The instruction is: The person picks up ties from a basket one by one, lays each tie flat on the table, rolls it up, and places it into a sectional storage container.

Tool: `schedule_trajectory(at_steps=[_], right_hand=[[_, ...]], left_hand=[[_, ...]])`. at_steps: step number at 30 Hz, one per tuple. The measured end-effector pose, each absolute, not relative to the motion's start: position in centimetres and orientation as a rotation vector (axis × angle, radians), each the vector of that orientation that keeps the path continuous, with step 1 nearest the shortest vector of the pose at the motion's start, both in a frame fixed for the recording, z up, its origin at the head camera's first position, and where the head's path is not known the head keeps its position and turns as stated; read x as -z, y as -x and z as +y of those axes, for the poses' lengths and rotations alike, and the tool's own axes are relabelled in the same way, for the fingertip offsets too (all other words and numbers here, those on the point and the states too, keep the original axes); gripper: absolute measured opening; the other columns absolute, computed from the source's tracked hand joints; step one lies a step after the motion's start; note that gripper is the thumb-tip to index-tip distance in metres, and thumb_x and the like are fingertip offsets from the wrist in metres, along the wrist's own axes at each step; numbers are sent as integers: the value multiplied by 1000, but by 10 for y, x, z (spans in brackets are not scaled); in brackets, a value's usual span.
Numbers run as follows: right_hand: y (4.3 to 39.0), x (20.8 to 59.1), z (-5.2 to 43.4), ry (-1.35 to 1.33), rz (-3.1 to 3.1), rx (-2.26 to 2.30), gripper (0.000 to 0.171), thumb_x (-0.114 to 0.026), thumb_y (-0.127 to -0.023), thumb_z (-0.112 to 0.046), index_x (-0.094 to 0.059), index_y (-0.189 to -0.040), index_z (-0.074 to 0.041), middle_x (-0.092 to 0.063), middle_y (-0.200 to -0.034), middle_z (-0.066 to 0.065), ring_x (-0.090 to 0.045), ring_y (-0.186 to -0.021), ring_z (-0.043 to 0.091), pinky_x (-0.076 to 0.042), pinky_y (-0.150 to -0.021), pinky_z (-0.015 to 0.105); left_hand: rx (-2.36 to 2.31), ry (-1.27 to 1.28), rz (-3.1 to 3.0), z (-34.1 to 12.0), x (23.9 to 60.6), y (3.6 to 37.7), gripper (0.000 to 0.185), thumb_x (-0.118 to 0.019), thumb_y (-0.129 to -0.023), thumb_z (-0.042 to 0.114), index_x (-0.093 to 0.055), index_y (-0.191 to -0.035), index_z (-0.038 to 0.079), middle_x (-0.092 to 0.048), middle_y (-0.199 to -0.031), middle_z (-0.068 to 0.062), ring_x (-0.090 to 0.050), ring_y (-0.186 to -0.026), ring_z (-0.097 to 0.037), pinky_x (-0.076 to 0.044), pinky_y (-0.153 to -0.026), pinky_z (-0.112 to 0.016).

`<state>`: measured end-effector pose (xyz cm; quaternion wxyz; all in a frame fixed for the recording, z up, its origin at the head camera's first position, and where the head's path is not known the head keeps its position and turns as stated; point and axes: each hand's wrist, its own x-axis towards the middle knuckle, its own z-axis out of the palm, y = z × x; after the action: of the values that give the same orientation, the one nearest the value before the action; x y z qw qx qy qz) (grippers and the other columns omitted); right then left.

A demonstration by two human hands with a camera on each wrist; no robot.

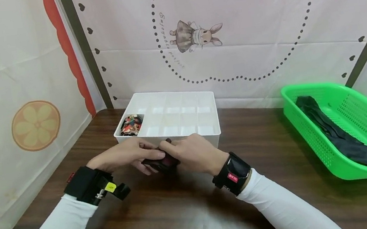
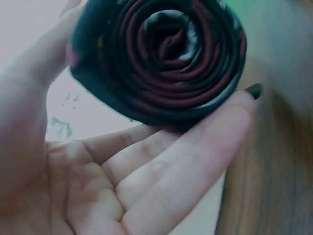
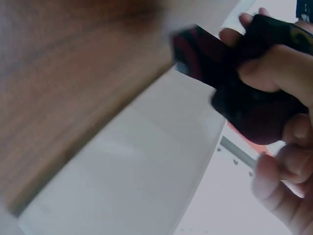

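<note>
A roll of dark cloth (image 1: 163, 163) with maroon and green patterning is held between both hands above the table, in front of the white box. My left hand (image 1: 129, 153) grips it with the thumb on top and fingers beneath. The spiral end of the roll (image 2: 171, 49) faces the left wrist view. My right hand (image 1: 192, 154) pinches the roll from the other side. A loose flap of the cloth (image 3: 198, 54) sticks out past the fingers in the right wrist view.
The white divided box (image 1: 212, 120) stands against the back curtain. A multicoloured patterned cloth bundle (image 1: 131, 125) fills its front-left compartment. On the right, a green basket (image 1: 319, 150) holds a long dark strip of cloth (image 1: 341, 135). Brown wooden table (image 1: 171, 225) lies below.
</note>
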<state>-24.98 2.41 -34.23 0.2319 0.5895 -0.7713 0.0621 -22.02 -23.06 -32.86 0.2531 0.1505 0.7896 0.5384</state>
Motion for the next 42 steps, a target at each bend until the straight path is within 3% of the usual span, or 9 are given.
schedule_trajectory(at_steps=[5, 13, 21, 25, 29, 33, 38, 42], right_hand=[[255, 337, 28, -1550, -1985, -276, 63, -96, -78, -16, -57, -127, -12, -76, -98, 4, -75, -87, 19, -62, -68, 36], [261, 341, 33, -1463, -1769, -356, 55, -85, -83, -1, -59, -131, -7, -72, -88, 7, -73, -77, 21, -62, -67, 34], [268, 336, 33, -1408, -1810, -365, 55, -80, -88, 0, -60, -138, -7, -71, -94, 9, -71, -81, 23, -61, -66, 36], [275, 327, 36, -1335, -1945, -406, 69, -80, -92, -7, -47, -152, -3, -71, -98, 11, -70, -82, 23, -59, -61, 35], [281, 320, 44, -1271, -1977, -466, 73, -79, -93, -8, -41, -154, 3, -69, -94, 9, -63, -72, 21, -50, -52, 30], [283, 317, 48, -1267, -1938, -518, 67, -75, -95, -8, -44, -152, 4, -68, -94, 8, -55, -65, 18, -41, -48, 27], [284, 312, 50, -1252, -1932, -541, 56, -73, -95, -7, -51, -146, 3, -67, -96, 7, -57, -65, 18, -41, -47, 27], [285, 308, 51, -1251, -1964, -545, 48, -72, -96, -7, -56, -140, 1, -69, -98, 8, -61, -67, 18, -41, -46, 27]], left_hand=[[-1660, -398, 2043, -235, 317, 220, 49, -66, -107, 26, -59, -136, -14, -72, -120, -25, -74, -105, -39, -59, -90, -49], [-1880, -357, 1808, -227, 312, 215, 49, -62, -110, 26, -51, -144, -8, -70, -129, -22, -72, -114, -37, -54, -98, -51], [-2051, -135, 1959, -207, 306, 211, 52, -68, -104, 19, -48, -147, -1, -63, -136, -16, -71, -114, -26, -56, -99, -46], [-1910, -45, 2477, -201, 295, 216, 58, -79, -98, 36, -61, -138, -2, -65, -127, -19, -65, -108, -27, -57, -94, -36], [-1444, 55, 3108, -198, 290, 229, 60, -81, -92, 49, -72, -120, -3, -71, -107, -21, -59, -93, -33, -50, -72, -38], [-1120, 102, 3390, -196, 294, 246, 56, -83, -91, 44, -74, -105, -10, -72, -91, -24, -62, -83, -39, -46, -65, -42], [-929, 209, 3473, -197, 304, 255, 48, -85, -88, 35, -72, -87, -11, -67, -72, -20, -63, -75, -39, -43, -62, -42], [-859, 188, 3487, -194, 311, 260, 47, -86, -87, 33, -72, -85, -12, -66, -71, -21, -65, -75, -41, -48, -63, -46]])
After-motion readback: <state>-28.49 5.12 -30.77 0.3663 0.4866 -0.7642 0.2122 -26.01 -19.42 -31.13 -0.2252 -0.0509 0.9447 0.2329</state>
